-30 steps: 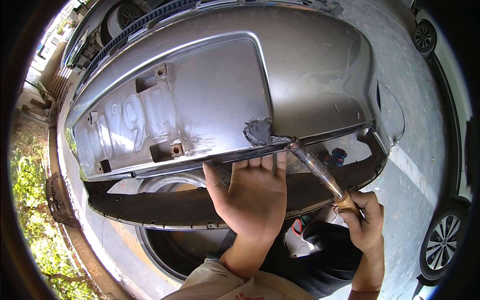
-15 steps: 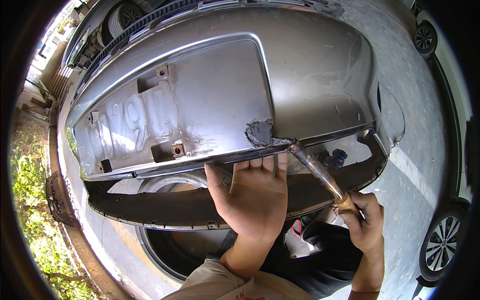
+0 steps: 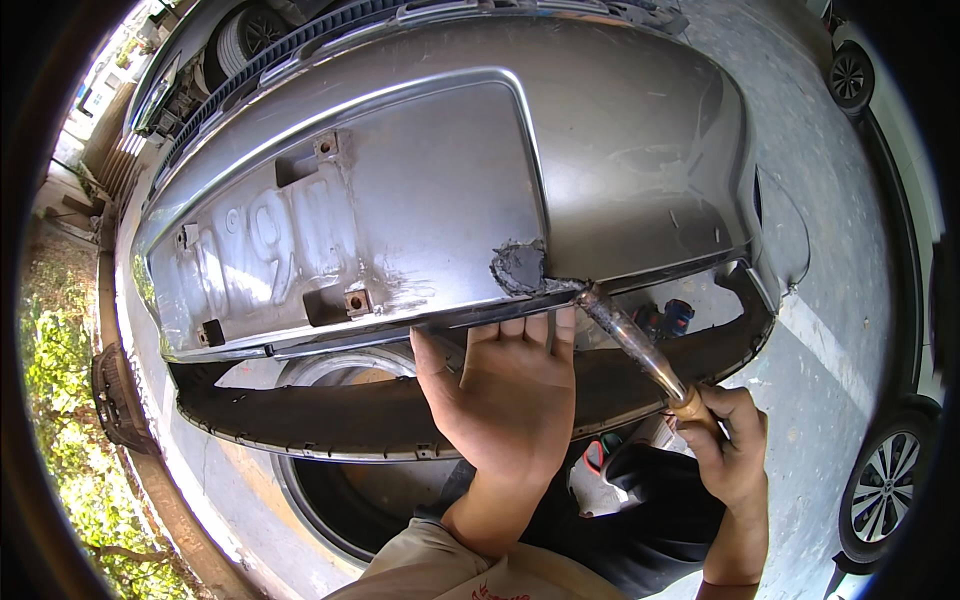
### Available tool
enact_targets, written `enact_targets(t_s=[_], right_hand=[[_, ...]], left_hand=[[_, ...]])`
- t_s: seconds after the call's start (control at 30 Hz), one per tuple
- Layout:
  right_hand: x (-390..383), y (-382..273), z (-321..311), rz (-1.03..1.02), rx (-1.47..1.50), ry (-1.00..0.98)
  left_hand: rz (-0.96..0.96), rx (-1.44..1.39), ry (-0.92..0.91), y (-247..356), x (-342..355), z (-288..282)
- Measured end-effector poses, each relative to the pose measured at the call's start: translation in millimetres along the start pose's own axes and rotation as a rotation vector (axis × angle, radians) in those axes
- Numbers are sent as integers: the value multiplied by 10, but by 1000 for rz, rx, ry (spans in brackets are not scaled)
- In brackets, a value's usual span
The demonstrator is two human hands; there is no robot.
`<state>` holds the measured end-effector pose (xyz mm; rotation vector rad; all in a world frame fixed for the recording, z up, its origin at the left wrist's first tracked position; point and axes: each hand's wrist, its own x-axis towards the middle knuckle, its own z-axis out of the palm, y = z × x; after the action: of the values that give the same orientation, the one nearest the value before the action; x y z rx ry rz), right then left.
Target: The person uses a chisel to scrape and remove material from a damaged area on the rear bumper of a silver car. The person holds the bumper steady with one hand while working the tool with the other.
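A grey car bumper (image 3: pixel 620 150) lies across the view, its lower lip toward me. At the corner of its plate recess is a rough dark patch of melted plastic (image 3: pixel 520 268), with a ragged seam running right. My right hand (image 3: pixel 728 440) is closed round the wooden handle of a soldering iron (image 3: pixel 640 345). The iron's dark, crusted tip touches the lip at the seam's right end. My left hand (image 3: pixel 505 405) is palm up with fingers stretched out against the lip, just left of the tip. Its fingertips are hidden behind the edge.
Below the lip runs the bumper's dark lower strip (image 3: pixel 330 415), with openings between. A tyre (image 3: pixel 310 500) lies on the floor under it. A dark blue and black tool (image 3: pixel 672 318) shows through the right opening. A parked car's wheel (image 3: pixel 885 480) stands at right, green plants (image 3: pixel 60 370) at left.
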<state>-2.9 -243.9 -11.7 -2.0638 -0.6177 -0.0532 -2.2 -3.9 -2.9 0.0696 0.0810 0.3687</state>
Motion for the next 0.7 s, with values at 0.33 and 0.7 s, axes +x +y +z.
enact_targets(t_s=[0.33,0.7], right_hand=[[13,-19,0,-5,-6,3],[18,-11,-7,-9,-3,-2]], left_hand=[[3,-39,9,2,1,3],[-19,48,-24,21,4,-37]])
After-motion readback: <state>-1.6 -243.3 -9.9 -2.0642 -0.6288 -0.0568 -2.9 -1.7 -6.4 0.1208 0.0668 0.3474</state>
